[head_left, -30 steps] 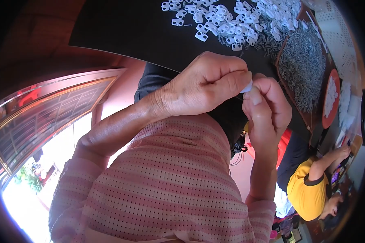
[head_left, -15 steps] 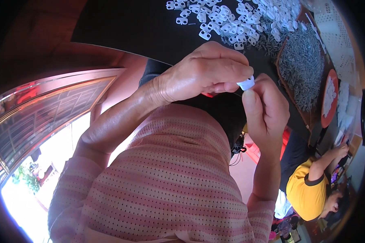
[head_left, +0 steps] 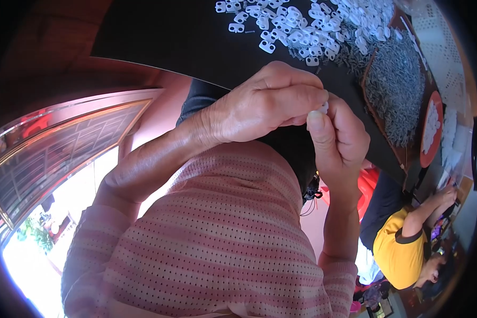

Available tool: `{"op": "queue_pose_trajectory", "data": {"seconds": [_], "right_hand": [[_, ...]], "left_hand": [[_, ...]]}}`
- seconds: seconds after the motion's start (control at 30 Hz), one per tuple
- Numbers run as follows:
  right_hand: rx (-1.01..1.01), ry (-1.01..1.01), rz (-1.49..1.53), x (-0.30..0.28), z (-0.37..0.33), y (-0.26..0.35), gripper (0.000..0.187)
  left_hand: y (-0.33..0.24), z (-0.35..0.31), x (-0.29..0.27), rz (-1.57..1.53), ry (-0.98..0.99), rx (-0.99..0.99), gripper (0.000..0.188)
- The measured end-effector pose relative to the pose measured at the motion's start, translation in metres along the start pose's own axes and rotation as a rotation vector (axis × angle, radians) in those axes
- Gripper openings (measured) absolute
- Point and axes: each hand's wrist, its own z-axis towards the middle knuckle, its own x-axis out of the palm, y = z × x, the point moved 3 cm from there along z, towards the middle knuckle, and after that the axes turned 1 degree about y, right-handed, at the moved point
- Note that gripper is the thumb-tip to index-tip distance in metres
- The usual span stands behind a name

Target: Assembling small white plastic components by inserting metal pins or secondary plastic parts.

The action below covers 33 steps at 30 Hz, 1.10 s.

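Note:
Close in front of my body, both hands meet at a small white plastic piece [head_left: 324, 107], mostly covered by fingers. My left hand [head_left: 278, 100] is closed, its thumb and forefinger pinching the piece from the left. My right hand [head_left: 342, 132] grips it from the right between thumb and bent forefinger. Whether a smaller part sits in it cannot be seen. Beyond the hands, a heap of white plastic pieces with holes [head_left: 291, 24] lies on the black tabletop [head_left: 159, 37].
To the right, a large pile of small grey metal parts, spring- or screw-like [head_left: 395, 87], lies in a shallow tray. Next to it is an orange-red dish [head_left: 434, 98] of small white parts. A person in a yellow shirt [head_left: 403, 246] works at far right.
Both hands have drawn together slightly, the right one moving left and a little down. The white piece, plainly visible before, is now nearly hidden by the fingers.

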Motion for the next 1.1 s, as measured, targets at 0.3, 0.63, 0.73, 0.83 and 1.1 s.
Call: {"op": "queue_pose_trajectory", "data": {"seconds": [0.3, 0.63, 0.73, 0.83, 1.1], "right_hand": [[-0.033, 0.107, -0.214, -0.011, -0.015, 0.006, 0.031], [-0.2, 0.007, -0.264, -0.016, -0.007, 0.013, 0.04], [-0.233, -0.006, -0.301, -0.015, -0.006, 0.016, 0.033], [-0.243, -0.024, -0.304, -0.014, -0.006, 0.016, 0.028], [-0.218, -0.043, -0.26, -0.011, -0.006, 0.015, 0.026]], "left_hand": [[0.006, -0.003, -0.004, 0.185, 0.161, 0.074, 0.026], [0.002, 0.003, -0.003, 0.074, 0.268, 0.041, 0.035], [0.002, 0.002, -0.001, 0.061, 0.239, 0.05, 0.037], [0.002, 0.003, 0.001, 0.065, 0.214, 0.025, 0.037], [0.005, 0.003, -0.001, 0.054, 0.245, 0.022, 0.036]]}}
